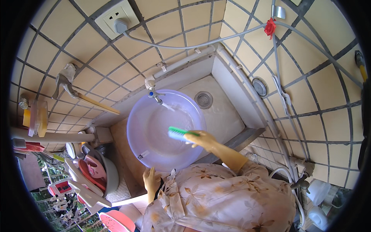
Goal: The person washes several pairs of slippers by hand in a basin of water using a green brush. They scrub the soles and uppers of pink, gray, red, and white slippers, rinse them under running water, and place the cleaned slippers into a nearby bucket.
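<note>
My right hand (203,139) grips a green scrubbing brush (180,131) by its handle. The pale bristles face down over a large lilac plastic basin (132,130), and the brush looks slightly blurred. Water runs into the basin from a metal tap (156,96) with a blue-marked handle. Rippling water shows inside, though how deep it is cannot be judged. My left hand (151,181) is by the basin's near-left rim, fingers toward it. Contact with the rim is unclear, and part of this hand is hidden by its dark cuff.
The basin stands in a wide sink (229,116) with a round drain (203,100) to its right. At left, a grey tub (113,174) holds several plastic basins. Another tap with a hose (98,103) juts from the tiled wall. A plugged-in cable (185,47) hangs above.
</note>
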The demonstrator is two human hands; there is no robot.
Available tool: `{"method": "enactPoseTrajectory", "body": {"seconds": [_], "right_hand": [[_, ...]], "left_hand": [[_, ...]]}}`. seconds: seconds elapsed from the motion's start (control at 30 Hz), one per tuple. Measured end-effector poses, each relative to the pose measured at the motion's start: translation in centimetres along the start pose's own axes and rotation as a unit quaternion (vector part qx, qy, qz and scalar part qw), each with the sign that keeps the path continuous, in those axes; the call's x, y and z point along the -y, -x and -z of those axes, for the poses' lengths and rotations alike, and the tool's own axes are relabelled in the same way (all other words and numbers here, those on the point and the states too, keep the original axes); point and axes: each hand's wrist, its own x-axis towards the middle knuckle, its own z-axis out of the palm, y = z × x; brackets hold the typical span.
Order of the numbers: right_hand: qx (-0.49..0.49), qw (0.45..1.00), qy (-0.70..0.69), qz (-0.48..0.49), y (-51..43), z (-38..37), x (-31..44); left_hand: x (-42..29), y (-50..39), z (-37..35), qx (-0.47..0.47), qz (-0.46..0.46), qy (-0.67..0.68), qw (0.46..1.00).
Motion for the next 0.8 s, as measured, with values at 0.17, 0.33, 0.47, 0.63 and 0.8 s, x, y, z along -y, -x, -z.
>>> {"method": "enactPoseTrajectory", "body": {"seconds": [0.17, 0.33, 0.47, 0.63, 0.8], "right_hand": [[0.196, 0.976, 0.094, -0.019, -1.8, -8.9, 0.9], [0.218, 0.959, 0.156, 0.095, -1.5, -10.7, 1.4], [-0.093, 0.984, 0.087, 0.121, -0.1, -3.5, 4.8], [-0.452, 0.829, 0.25, 0.213, -3.8, 6.7, -2.3], [-0.343, 0.931, 0.077, 0.098, -5.1, 6.4, -4.7]], "left_hand": [[-11.9, 0.2, 5.2, -0.09, 0.164, 0.503, 0.844], [-7.4, -0.6, 2.8, -0.056, 0.179, 0.578, 0.794], [-3.6, 0.5, 2.6, -0.155, 0.205, 0.583, 0.77], [-1.5, 2.3, 3.6, -0.173, 0.252, 0.57, 0.763], [-3.2, 1.5, 2.0, -0.04, 0.262, 0.495, 0.828]]}}
